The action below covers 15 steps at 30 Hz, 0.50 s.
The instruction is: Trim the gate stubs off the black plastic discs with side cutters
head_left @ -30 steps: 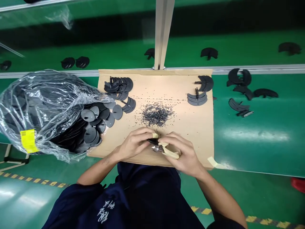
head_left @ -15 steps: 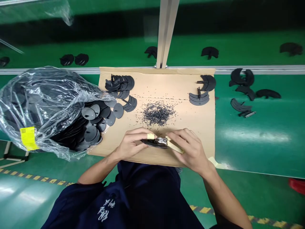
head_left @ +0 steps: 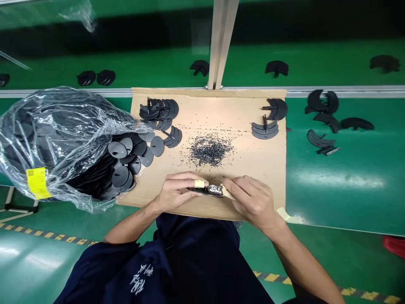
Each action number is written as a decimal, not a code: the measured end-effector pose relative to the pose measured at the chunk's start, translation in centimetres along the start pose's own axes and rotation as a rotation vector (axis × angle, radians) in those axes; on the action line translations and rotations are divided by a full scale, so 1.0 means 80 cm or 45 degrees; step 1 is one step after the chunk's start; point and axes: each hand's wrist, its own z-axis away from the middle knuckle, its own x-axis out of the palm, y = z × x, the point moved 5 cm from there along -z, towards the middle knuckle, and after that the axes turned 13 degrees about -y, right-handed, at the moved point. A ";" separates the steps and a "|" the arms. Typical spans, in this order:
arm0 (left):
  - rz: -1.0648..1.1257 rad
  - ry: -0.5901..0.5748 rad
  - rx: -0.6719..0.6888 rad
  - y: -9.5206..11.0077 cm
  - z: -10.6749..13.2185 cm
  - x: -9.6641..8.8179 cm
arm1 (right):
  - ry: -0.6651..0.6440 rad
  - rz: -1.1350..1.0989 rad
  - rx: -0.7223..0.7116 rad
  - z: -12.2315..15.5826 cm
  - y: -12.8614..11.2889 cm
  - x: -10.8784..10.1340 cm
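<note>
My left hand (head_left: pixel 175 192) pinches a thin black disc (head_left: pixel 198 191) between thumb and fingers, seen nearly edge-on. Yellow tape is wrapped round one of its fingers. In my right hand (head_left: pixel 253 200) are cutting pliers (head_left: pixel 216 189) with pale handles, my fingers closed round them. The metal head of the pliers lies against the disc; the jaws' tips are hard to make out. Just beyond both hands, a heap of tiny black bits (head_left: pixel 211 151) is scattered on a cardboard sheet (head_left: pixel 221 110).
A clear plastic bag (head_left: pixel 60 131) full of black discs lies at left, with loose discs (head_left: pixel 120 176) spilling from its mouth. Curved black parts (head_left: pixel 160 109) lie stacked at the sheet's back left, others (head_left: pixel 275 110) at back right. A metal post (head_left: pixel 221 44) rises behind.
My right hand has closed further round the pliers and turned slightly, so their handles are now mostly covered. My left hand and the disc have barely moved.
</note>
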 end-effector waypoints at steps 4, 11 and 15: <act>0.004 -0.016 -0.021 -0.001 0.001 0.002 | -0.030 -0.343 0.075 0.001 0.011 0.006; -0.151 -0.152 -0.407 -0.025 0.007 -0.024 | -0.159 0.061 0.244 0.016 0.034 0.030; -0.390 -0.250 -0.331 -0.043 -0.036 -0.090 | -0.124 0.278 0.209 0.028 0.047 0.047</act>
